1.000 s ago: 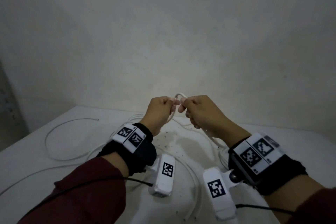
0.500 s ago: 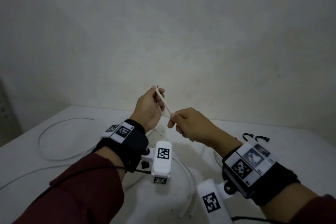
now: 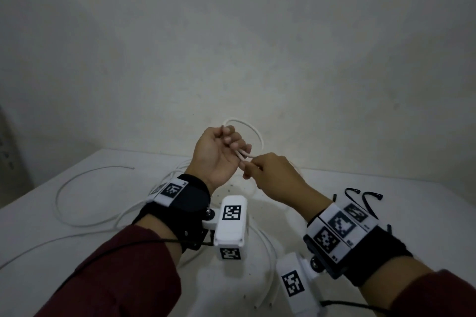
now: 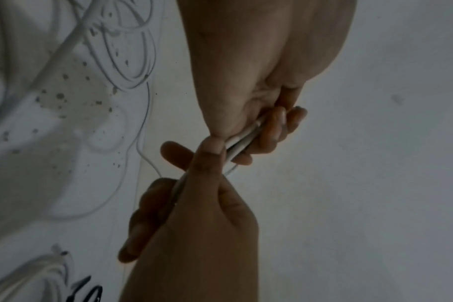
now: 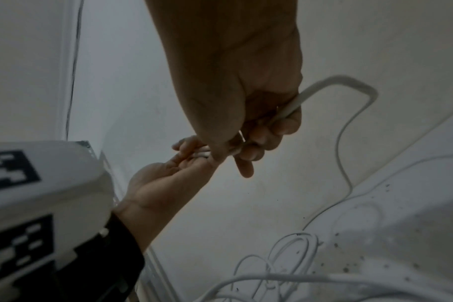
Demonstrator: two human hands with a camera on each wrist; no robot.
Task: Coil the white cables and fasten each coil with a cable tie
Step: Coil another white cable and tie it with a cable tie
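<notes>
I hold a white cable above the table between both hands. A small loop of it [image 3: 258,136] arches over my left hand [image 3: 237,147], whose curled fingers hold two strands side by side [image 4: 242,139]. My right hand [image 3: 251,166] pinches the same cable right at the left fingertips; thumb and forefinger press it. In the right wrist view the cable [image 5: 349,81] leaves my right fist, bends sharply and drops to the table. Two black cable ties [image 3: 365,197] lie on the table beyond my right wrist.
More white cable lies in loose curves on the white table [image 3: 425,203]: a wide arc at the left [image 3: 77,221] and strands under my forearms [image 3: 270,265]. A bare wall [image 3: 231,33] stands close behind the table. Dark specks dot the tabletop [image 4: 62,98].
My left hand has risen and turned its palm towards me. The straight stretch of cable between the hands has become a loop over the left hand, and the right hand has closed in on the left fingers.
</notes>
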